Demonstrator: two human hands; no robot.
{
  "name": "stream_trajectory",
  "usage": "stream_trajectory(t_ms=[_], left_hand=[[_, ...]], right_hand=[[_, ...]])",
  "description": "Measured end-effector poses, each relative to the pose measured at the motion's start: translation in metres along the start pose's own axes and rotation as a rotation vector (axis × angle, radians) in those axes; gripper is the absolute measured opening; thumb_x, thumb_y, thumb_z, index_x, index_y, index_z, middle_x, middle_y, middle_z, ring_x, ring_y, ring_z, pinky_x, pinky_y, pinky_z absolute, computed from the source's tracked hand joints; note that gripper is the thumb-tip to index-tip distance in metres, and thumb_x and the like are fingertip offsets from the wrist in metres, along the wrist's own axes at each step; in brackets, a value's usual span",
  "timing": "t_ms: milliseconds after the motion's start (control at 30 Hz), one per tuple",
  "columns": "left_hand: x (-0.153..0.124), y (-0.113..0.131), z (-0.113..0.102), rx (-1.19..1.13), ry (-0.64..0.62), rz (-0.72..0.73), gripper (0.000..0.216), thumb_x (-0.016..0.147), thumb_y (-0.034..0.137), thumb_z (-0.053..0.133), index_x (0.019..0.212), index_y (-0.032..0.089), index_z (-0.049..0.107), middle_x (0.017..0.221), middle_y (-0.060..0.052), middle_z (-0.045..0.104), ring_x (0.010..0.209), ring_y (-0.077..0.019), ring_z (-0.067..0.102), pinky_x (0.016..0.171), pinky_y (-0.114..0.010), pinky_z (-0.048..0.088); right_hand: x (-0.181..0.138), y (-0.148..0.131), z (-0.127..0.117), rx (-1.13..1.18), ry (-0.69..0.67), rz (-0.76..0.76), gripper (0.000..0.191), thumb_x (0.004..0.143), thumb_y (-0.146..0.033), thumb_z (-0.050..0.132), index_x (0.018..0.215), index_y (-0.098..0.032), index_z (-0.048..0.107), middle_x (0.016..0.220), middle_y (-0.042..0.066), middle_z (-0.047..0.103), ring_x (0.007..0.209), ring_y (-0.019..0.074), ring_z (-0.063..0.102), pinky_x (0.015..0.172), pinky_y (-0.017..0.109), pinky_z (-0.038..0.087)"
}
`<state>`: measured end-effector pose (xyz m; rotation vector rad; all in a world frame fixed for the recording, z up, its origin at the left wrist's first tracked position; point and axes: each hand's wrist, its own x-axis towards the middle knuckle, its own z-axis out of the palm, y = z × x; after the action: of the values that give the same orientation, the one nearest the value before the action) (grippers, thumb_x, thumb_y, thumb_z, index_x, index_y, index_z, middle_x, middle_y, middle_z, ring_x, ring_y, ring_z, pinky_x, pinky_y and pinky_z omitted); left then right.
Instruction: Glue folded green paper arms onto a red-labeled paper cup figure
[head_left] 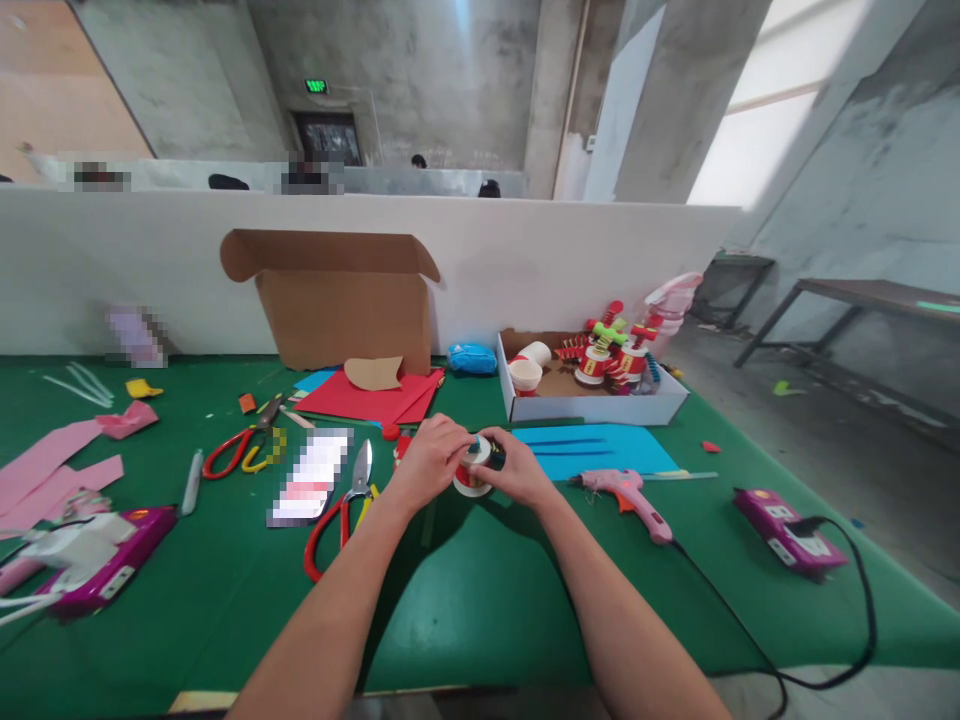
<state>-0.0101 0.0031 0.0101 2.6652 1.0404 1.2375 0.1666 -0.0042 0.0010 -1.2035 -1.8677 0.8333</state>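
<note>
Fingers of your left hand [429, 462] and right hand [517, 470] are clamped on the small paper cup [472, 472]; hold it steady above the bench [480, 600], pressing gently.

Both forearms bare, no sleeves; left hand [427, 462] & right hand [517, 470] ungloved.

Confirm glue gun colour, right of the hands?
Pink glue gun with an orange trigger; head view.
</note>
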Motion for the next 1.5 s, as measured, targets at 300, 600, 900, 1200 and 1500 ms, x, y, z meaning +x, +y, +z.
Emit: stream_trajectory(t_ms=[300, 600, 900, 1200, 1500], left_hand=[[0.0023, 0.0021, -0.0005, -0.028, -0.058, 0.007, 0.019, 0.091, 0.016, 0.048, 0.081, 0.017, 0.064, 0.084, -0.007, 0.068, 0.084, -0.0189, 0.054, 0.076, -0.035, 0.048], [0.0024, 0.0012, -0.0003, -0.073, -0.081, -0.022, 0.018, 0.090, 0.014, 0.049, 0.083, 0.017, 0.066, 0.083, -0.006, 0.067, 0.083, -0.0184, 0.056, 0.074, -0.033, 0.048], [0.0025, 0.0015, -0.0007, -0.015, -0.122, 0.018, 0.023, 0.090, 0.008, 0.045, 0.083, 0.014, 0.067, 0.086, -0.009, 0.067, 0.086, -0.0199, 0.055, 0.076, -0.034, 0.050], [0.0025, 0.0024, 0.0030, 0.103, -0.198, 0.026, 0.028, 0.086, 0.003, 0.043, 0.076, 0.015, 0.066, 0.079, -0.009, 0.063, 0.082, -0.0203, 0.051, 0.072, -0.034, 0.049], [0.0026, 0.0074, 0.0025, 0.124, -0.241, -0.001, 0.029, 0.084, 0.002, 0.041, 0.076, 0.016, 0.064, 0.079, -0.009, 0.061, 0.083, -0.0210, 0.049, 0.073, -0.036, 0.047]], right_hand=[[0.0001, 0.0018, 0.0018, 0.010, 0.016, -0.005, 0.035, 0.064, -0.020, 0.070, 0.098, -0.018, 0.059, 0.096, 0.003, 0.066, 0.088, 0.0179, 0.060, 0.081, 0.032, 0.046], [-0.0004, 0.0017, 0.0005, 0.007, 0.005, -0.009, 0.035, 0.066, -0.021, 0.071, 0.098, -0.018, 0.059, 0.095, 0.003, 0.065, 0.087, 0.0182, 0.060, 0.080, 0.032, 0.046], [-0.0002, 0.0019, 0.0003, -0.002, 0.005, -0.013, 0.035, 0.064, -0.018, 0.070, 0.098, -0.018, 0.060, 0.095, 0.003, 0.065, 0.087, 0.0182, 0.060, 0.080, 0.032, 0.046], [-0.0003, 0.0057, 0.0013, -0.009, 0.017, -0.036, 0.034, 0.065, -0.018, 0.070, 0.097, -0.018, 0.059, 0.095, 0.003, 0.065, 0.086, 0.0181, 0.060, 0.080, 0.032, 0.047], [0.0000, 0.0084, 0.0026, -0.002, 0.028, -0.046, 0.034, 0.066, -0.020, 0.070, 0.098, -0.019, 0.060, 0.095, 0.003, 0.066, 0.087, 0.0180, 0.060, 0.079, 0.031, 0.047]])
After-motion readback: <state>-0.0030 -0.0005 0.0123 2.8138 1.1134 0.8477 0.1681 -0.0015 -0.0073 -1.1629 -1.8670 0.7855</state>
